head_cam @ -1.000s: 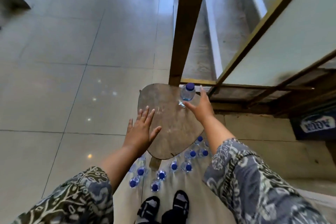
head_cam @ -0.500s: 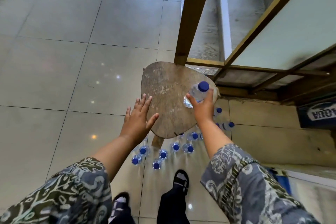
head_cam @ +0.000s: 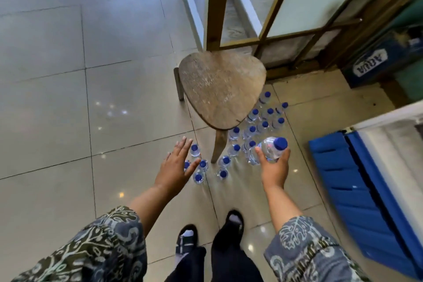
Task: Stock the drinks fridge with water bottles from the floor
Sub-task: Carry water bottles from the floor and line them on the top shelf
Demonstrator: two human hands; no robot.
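My right hand [head_cam: 273, 168] grips a clear water bottle [head_cam: 272, 149] with a blue cap, held tilted in the air above the floor. Several more blue-capped bottles [head_cam: 251, 130] stand on the tiled floor under and beside a wooden stool [head_cam: 219, 89]. My left hand [head_cam: 175, 167] hovers with straight, spread fingers over the left bottles [head_cam: 198, 176] and holds nothing. The fridge's blue door [head_cam: 357, 190] shows at the right edge, its inside out of view.
A wooden post and gold-framed glass panels [head_cam: 263, 36] rise behind the stool. A blue water crate [head_cam: 370, 66] sits at the right. My feet [head_cam: 206, 233] stand on the tiles just below the bottles. Open tiled floor spreads to the left.
My right hand lifted the bottle off the stool and drew it back toward me and to the right. My view has swung down and right, bringing the blue door into sight.
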